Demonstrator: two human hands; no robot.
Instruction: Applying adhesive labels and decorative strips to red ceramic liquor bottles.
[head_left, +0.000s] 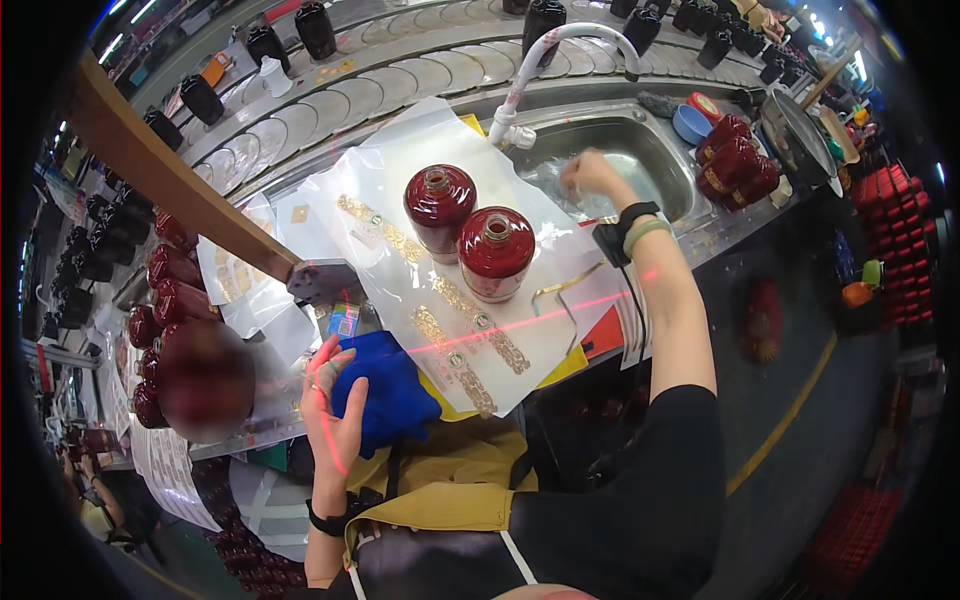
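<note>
My right hand [595, 178] reaches over the metal sink [655, 150] at the far right, fingers curled together. Something clear and shiny shows beside its fingertips, too unclear to name. Close to the blue cloth [385, 395], my left hand [336, 410] is raised with thumb and fingers apart, holding nothing. Two dark red glass bottles, one farther back [440, 205] and one nearer [497, 255], stand upright and uncapped on a white sheet [385, 165]. Gold patterned decal strips lie around them, among them one left of the bottles [405, 243] and one in front [445, 355].
A white faucet [515, 100] arches over the sink. Red bottles [738, 165] and a blue bowl [691, 124] sit right of it. More red bottles [180, 300] line the left side, below a slanting wooden bar [185, 165]. Behind runs a conveyor [390, 92] with black bottles.
</note>
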